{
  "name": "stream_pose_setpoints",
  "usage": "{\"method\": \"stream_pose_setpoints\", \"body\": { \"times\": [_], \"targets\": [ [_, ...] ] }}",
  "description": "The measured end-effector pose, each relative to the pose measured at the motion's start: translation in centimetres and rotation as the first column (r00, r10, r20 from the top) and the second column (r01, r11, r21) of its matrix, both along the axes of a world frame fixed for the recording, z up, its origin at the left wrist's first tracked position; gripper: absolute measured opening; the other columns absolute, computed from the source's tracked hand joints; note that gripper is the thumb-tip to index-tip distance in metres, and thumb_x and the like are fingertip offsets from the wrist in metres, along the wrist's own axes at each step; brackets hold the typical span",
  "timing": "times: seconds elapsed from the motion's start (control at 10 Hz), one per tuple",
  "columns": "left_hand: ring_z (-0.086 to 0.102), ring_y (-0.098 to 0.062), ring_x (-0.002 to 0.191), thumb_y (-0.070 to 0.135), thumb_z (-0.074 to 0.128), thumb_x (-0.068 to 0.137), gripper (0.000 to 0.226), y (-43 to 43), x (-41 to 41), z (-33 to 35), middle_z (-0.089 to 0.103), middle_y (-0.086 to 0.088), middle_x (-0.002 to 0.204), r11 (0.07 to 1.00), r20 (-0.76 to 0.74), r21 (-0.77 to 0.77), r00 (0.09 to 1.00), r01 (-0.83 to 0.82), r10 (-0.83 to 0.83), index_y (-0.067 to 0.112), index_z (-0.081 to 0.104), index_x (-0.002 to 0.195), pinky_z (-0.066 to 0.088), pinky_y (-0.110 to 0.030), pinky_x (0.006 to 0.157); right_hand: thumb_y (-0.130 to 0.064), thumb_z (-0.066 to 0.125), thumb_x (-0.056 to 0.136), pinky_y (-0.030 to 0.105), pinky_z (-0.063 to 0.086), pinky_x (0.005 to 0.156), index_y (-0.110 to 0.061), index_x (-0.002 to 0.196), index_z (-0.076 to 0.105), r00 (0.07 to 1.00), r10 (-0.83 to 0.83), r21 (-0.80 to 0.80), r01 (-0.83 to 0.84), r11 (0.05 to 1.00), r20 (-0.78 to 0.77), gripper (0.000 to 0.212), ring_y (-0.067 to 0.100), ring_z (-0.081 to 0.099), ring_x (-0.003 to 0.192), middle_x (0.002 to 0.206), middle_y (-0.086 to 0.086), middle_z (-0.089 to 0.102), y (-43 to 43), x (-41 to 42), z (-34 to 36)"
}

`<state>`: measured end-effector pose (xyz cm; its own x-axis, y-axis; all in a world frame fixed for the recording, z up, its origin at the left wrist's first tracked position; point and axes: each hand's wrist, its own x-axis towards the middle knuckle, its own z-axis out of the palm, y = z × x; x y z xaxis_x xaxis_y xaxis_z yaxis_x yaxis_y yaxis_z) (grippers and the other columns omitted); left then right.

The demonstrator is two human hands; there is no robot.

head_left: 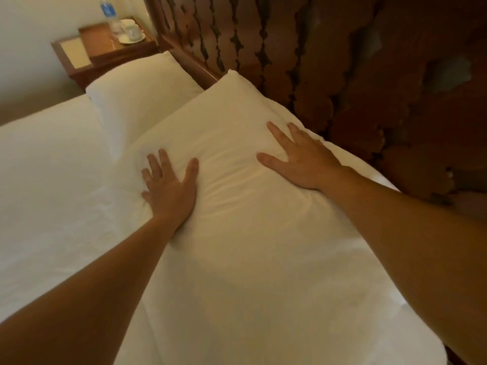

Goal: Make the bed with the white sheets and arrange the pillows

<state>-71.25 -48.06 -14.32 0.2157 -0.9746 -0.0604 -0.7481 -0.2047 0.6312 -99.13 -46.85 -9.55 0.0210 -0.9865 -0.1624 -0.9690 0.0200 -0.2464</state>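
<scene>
A large white pillow lies at the head of the bed against the carved wooden headboard. My left hand presses flat on its left edge with fingers spread. My right hand lies flat on its right side, fingers straight and spread. The pillow dents under both palms. A second white pillow lies beyond it, farther along the headboard. The white sheet covers the mattress to the left.
A wooden nightstand stands past the far pillow, with a plastic water bottle and a cup and saucer on it. A pale wall rises behind it.
</scene>
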Motion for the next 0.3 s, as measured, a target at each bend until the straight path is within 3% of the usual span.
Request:
{"method": "stream_pose_setpoints", "body": {
  "times": [0.1, 0.2, 0.3],
  "targets": [
    [-0.006, -0.023, 0.157, 0.08, 0.036, 0.091, 0.094, 1.1, 2.0, 1.5, -0.009, 0.004, 0.17, 0.99, -0.049, 0.05, 0.99, 0.134, -0.131, 0.031, 0.0, 0.162, 0.003, -0.051, 0.126, -0.073, 0.021, 0.097, 0.058, 0.006, 0.124, -0.034, 0.161, 0.014, 0.981, -0.113, -0.158, 0.088, 0.983, -0.155, 0.075, 0.033, 0.007, 0.155, 0.17, 0.002, 0.012, 3.7, 1.4, 2.3],
    [0.006, -0.023, 0.157, 0.082, 0.039, 0.086, 0.099, 5.7, 4.2, 2.7, 0.001, 0.0, 0.171, 0.961, 0.003, -0.075, 0.963, 0.267, -0.268, 0.025, 0.014, 0.162, 0.013, -0.047, 0.127, -0.066, 0.006, 0.097, 0.05, 0.001, 0.127, -0.033, 0.161, 0.017, 0.989, -0.124, -0.148, 0.111, 0.983, -0.085, 0.073, 0.027, 0.001, 0.157, 0.171, -0.001, 0.007, 11.8, 3.5, 3.3],
    [0.016, -0.022, 0.155, 0.079, 0.036, 0.087, 0.089, 11.9, 4.2, 3.3, 0.012, 0.003, 0.17, 0.874, 0.071, -0.169, 0.89, 0.456, -0.45, 0.029, 0.026, 0.16, 0.023, -0.046, 0.124, -0.068, -0.007, 0.09, 0.045, -0.004, 0.126, -0.035, 0.161, 0.014, 0.99, -0.126, -0.098, 0.119, 0.988, -0.067, 0.082, 0.023, -0.003, 0.157, 0.171, -0.004, 0.004, 19.5, 4.6, 2.6]
  ]
}}
